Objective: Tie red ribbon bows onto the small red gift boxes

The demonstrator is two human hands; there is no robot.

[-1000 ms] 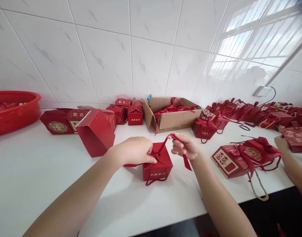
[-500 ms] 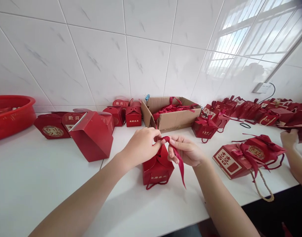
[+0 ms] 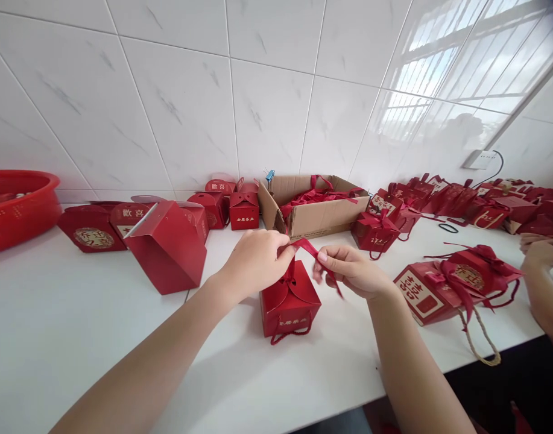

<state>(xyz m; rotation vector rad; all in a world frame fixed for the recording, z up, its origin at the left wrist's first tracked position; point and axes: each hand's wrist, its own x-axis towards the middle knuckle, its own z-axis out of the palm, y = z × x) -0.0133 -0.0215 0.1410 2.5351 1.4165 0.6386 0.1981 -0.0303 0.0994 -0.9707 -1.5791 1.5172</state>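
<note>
The red ribbon (image 3: 309,246) slants from the left hand (image 3: 260,259), which pinches it, down to the right hand (image 3: 351,270), whose fingers also grip it. The small red box (image 3: 283,308) sits upright below and between the 2 hands, its lid nearer to the left, on a white table (image 3: 231,374) before a tiled wall (image 3: 276,96).

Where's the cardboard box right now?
In the head view, the cardboard box sits just right of centre at the back of the table, between a small red box on its left and a bow-topped box on its right.
</note>
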